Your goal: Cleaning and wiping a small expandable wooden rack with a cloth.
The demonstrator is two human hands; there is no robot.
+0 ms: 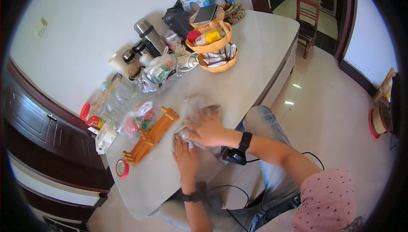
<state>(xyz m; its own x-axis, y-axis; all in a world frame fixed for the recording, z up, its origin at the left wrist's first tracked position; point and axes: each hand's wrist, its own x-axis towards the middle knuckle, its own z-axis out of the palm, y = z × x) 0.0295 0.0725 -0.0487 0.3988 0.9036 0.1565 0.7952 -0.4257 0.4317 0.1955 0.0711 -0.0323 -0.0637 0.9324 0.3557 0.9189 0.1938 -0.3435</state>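
A translucent plastic bag lies on the pale table near its front edge. Pressed on the bag, my left hand has its fingers stretched out. My right hand rests over the bag's middle, blurred, and whether it grips the film cannot be told. Something brown shows blurred inside or under the bag just beyond my right hand. To the left of the bag lies an orange-brown wooden rack with rounded knobs. A roll of red-rimmed tape lies at the table's left end.
Behind the rack are a bag of red fruit, glassware and a carton. A steel thermos, a filled plastic bag and a tiered orange snack tray stand along the wall. Cables hang near my wrists.
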